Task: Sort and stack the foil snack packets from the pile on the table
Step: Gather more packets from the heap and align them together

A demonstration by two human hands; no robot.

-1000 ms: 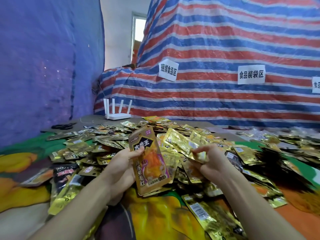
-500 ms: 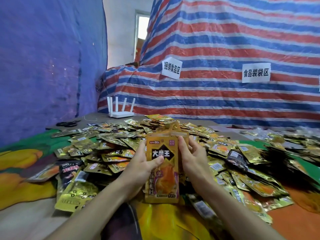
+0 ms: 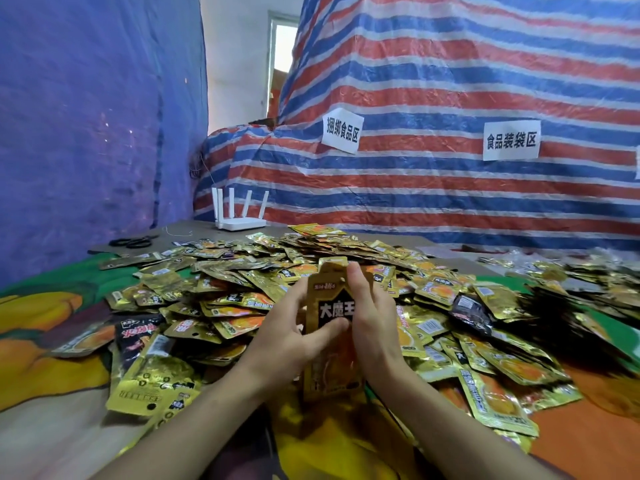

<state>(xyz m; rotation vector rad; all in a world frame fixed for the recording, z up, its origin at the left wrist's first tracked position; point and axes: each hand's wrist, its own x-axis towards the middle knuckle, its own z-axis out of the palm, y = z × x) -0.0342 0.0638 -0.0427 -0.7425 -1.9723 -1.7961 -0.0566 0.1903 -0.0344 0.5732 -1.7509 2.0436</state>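
We hold a few gold packets [image 3: 330, 306] standing up between our two hands, low in front of us. Our left hand [image 3: 287, 337] grips them from the left side. Its thumb lies across the front, just under the big black words, and its fingers curl round the edge. Our right hand [image 3: 372, 327] presses flat on the right side, with its fingers straight and pointing up. We cannot see its thumb. One packet at the back pokes up a bit higher than the front one. Behind our hands, and out to both sides, lies the big pile [image 3: 242, 271] of shiny gold packets, all jumbled up. A black packet [image 3: 138, 332] lies to the left of our left hand, at the edge of the pile. Another black one [image 3: 471, 308] lies to the right of our right hand. Under it all is a cloth [image 3: 41, 327] with orange fruit pictures. Far past our left hand, beyond the pile, stands a white router [image 3: 239, 221] with its sticks pointing up. Black scissors [image 3: 133, 242] lie further left of it. A striped sheet [image 3: 450, 81] of red, white and blue rises behind everything. Two white paper signs [image 3: 342, 130] are stuck on it, high above our right hand. A blue sheet [image 3: 86, 116] hangs far to the left.
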